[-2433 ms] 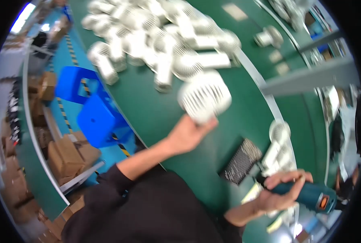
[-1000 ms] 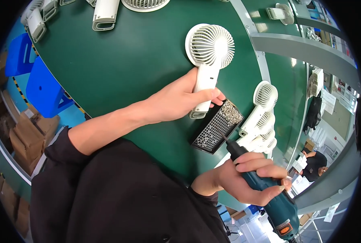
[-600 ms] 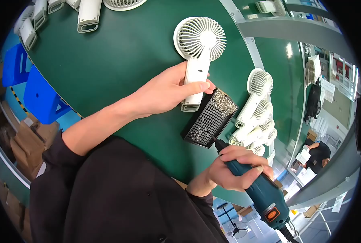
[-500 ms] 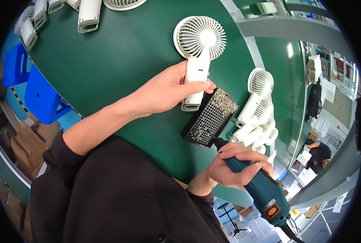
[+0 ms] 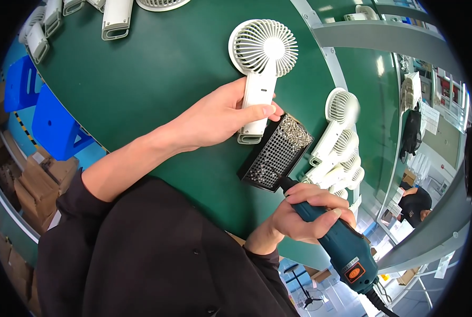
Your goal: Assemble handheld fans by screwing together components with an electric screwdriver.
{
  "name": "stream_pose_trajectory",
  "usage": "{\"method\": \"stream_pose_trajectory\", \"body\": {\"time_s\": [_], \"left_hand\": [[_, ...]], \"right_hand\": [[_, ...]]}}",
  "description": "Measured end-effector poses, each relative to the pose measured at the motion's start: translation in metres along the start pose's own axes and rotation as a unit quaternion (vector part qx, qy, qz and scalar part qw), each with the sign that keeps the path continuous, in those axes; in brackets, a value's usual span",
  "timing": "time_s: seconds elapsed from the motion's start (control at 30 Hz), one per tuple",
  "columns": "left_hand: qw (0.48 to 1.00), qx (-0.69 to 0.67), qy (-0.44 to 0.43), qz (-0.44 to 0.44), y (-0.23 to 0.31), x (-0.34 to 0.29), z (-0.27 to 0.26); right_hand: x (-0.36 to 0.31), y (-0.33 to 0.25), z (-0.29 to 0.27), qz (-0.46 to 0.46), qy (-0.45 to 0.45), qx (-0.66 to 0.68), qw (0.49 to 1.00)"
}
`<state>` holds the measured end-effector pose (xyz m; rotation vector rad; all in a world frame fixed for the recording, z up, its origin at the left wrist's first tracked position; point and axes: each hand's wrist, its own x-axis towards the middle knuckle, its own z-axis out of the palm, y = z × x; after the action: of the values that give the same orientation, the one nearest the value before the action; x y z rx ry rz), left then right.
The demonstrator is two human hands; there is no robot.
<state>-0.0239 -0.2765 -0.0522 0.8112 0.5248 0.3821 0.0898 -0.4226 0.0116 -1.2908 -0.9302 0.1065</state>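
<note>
My left hand (image 5: 230, 113) is closed round the handle of a white handheld fan (image 5: 259, 98), its round grille pointing away from me above the green table. Close beside that handle lies a black screw tray (image 5: 254, 158), with a perforated plate holding rows of screws and loose screws heaped at its far end. In my right hand (image 5: 315, 214) is a dark green corded electric screwdriver (image 5: 344, 248). Its black nose is at the near right corner of the screw tray; I cannot tell whether the tip touches a screw.
Several white fans (image 5: 339, 140) lie in an overlapping row right of the tray. More white fan bodies (image 5: 117, 21) lie at the far left. A grey metal frame (image 5: 363, 36) crosses the right side. Blue stools (image 5: 56, 127) and cardboard boxes (image 5: 37, 185) stand at left. Another person (image 5: 415, 203) is at far right.
Almost nothing differs. The fan in my left hand has shifted very slightly to the right, and the electric screwdriver has moved slightly at the tray's corner.
</note>
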Motion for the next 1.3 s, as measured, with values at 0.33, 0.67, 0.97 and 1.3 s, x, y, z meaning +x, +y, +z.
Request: {"method": "stream_pose_trajectory", "body": {"time_s": [0.33, 0.67, 0.97, 1.3], "left_hand": [[1.0, -0.007, -0.002, -0.005, 0.0, 0.0, -0.001], [1.0, -0.017, -0.004, -0.001, 0.0, 0.0, -0.003], [1.0, -0.016, -0.013, -0.008, -0.003, 0.0, -0.004], [1.0, -0.013, -0.017, -0.011, -0.001, 0.0, -0.005]], "right_hand": [[0.006, -0.007, 0.007, -0.006, 0.026, 0.014, 1.0], [0.034, -0.012, 0.044, -0.076, 0.017, 0.075, 0.994], [0.034, -0.002, 0.057, -0.054, 0.003, 0.087, 0.995], [0.03, 0.005, 0.063, -0.032, 0.009, 0.072, 0.997]]}}
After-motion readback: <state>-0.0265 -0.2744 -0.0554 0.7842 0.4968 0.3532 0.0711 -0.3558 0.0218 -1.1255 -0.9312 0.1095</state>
